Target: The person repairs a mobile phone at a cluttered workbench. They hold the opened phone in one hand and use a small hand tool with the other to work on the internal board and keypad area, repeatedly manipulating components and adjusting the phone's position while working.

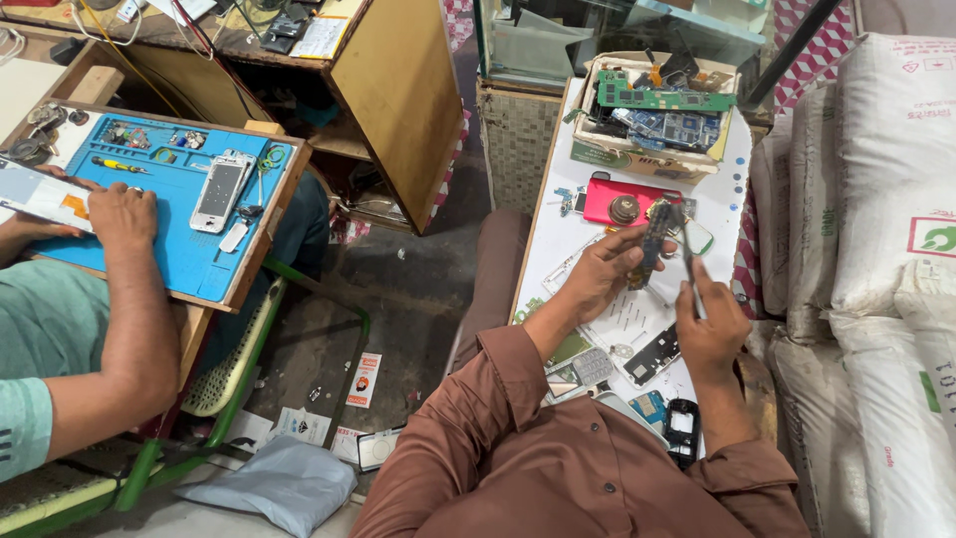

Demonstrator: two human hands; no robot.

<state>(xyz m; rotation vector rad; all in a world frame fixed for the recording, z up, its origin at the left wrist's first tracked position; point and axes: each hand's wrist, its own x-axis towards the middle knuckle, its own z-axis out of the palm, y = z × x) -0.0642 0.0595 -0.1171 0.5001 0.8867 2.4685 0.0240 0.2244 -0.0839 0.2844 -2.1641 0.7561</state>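
Two hands meet over the white tabletop (558, 239) in the head view. The left hand (600, 274) has its fingers (629, 247) pinched round a dark, narrow board (654, 242), held upright and tilted toward the face, seemingly so its surface can be seen and reached. The right hand (709, 324) sits just right of it, fingers closed round a thin tool (687, 249) whose tip touches or nearly touches the board's upper end; I cannot tell which. Both hands hover clear of the tabletop, which likely keeps the board free to turn.

Just beyond the fingers lies a pink case (615, 199) with a small round part on it, and farther off a box (657, 110) heaped with green and blue boards. Below the wrists lie a keypad (583, 369), a dark frame (652, 354) and a small black phone (681, 426), all near to hand.

Well left of the fingers, another person's hand (121, 214) rests on a blue mat (189, 254), with a white phone (221, 189) and a screwdriver (119, 164) laid out on it.
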